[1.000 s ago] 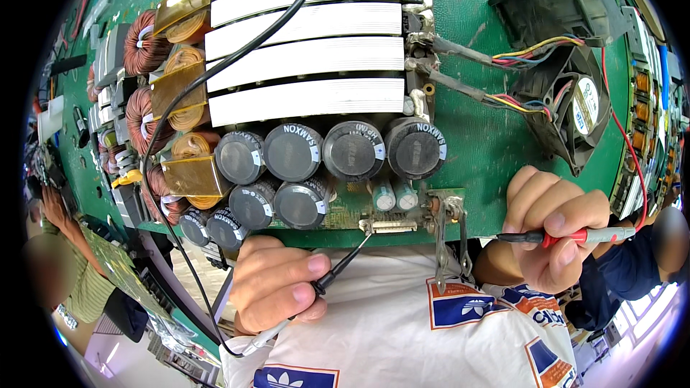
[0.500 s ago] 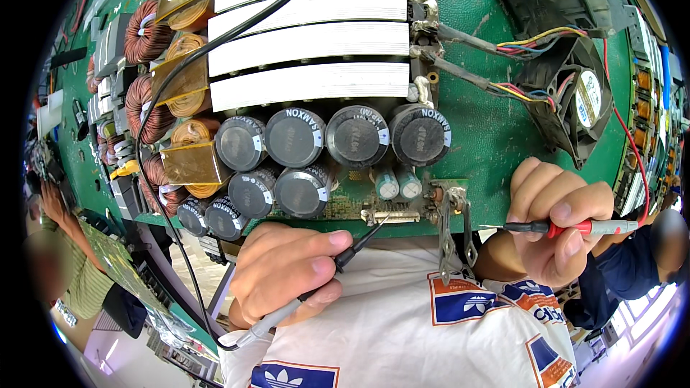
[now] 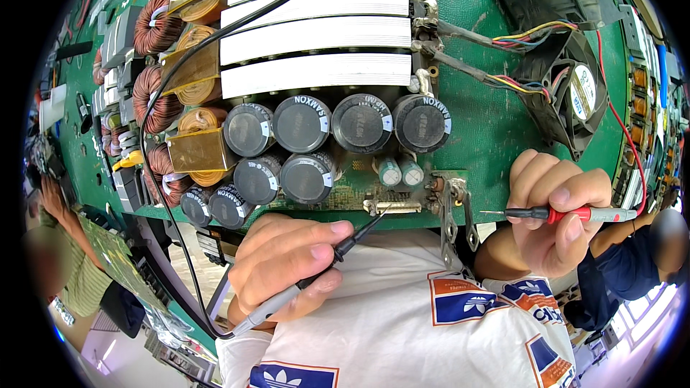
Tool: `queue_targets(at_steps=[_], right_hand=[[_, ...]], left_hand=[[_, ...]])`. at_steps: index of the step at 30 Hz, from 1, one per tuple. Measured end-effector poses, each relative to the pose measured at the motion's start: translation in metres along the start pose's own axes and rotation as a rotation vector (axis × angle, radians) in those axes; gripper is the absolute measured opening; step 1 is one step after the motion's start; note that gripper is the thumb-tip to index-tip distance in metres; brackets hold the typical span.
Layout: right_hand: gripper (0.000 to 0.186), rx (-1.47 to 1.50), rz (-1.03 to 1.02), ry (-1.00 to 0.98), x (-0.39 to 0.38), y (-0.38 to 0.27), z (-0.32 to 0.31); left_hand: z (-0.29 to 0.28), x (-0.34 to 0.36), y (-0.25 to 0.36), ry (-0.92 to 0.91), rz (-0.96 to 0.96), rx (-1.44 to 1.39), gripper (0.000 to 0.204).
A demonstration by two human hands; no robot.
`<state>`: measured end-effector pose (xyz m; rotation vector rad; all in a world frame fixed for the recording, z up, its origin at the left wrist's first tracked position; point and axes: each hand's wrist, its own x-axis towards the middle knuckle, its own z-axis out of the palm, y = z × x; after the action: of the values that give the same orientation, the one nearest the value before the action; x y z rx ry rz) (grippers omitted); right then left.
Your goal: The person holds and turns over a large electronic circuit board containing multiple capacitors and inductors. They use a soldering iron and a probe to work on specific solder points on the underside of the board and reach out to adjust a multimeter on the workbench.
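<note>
My left hand (image 3: 287, 262) is closed round a black and grey test probe (image 3: 345, 244). Its tip points up and right, at the pale connector (image 3: 392, 206) on the near edge of the circuit board (image 3: 341, 197); whether it touches, I cannot tell. In my right hand (image 3: 557, 205) a red, black and grey test probe (image 3: 568, 214) is pinched, its bare metal tip pointing left. That tip ends in the air, right of the metal terminal lugs (image 3: 448, 223) hanging at the board's corner. Large black capacitors (image 3: 361, 123) stand on the board behind my left hand.
White heatsink bars (image 3: 316, 72) and copper-wound coils (image 3: 154, 93) fill the board. Two wired black fans (image 3: 568, 93) lie right on the green mat (image 3: 471, 118). A black cable (image 3: 169, 208) arches over the board. Other people sit at left and right, including one in a dark sleeve (image 3: 611, 266).
The board and its parts have shifted slightly in view, the coils and capacitors toward the right and up. Both hands keep hold of their probes, the right probe's tip now slightly higher.
</note>
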<state>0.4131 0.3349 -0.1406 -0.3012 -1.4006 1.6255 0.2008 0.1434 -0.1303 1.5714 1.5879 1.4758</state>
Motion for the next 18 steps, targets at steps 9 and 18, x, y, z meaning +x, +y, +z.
queue_targets(at_steps=[9,18], right_hand=[[0.024,0.014,0.004,0.016,-0.0012,-0.0009,0.0010],[0.024,0.002,0.014,0.026,-0.0022,-0.0021,0.0025]], left_hand=[[-0.0023,0.0001,-0.0010,-0.025,0.020,0.009,0.041],[0.0010,0.0006,0.0012,-0.009,0.024,0.131,0.030]])
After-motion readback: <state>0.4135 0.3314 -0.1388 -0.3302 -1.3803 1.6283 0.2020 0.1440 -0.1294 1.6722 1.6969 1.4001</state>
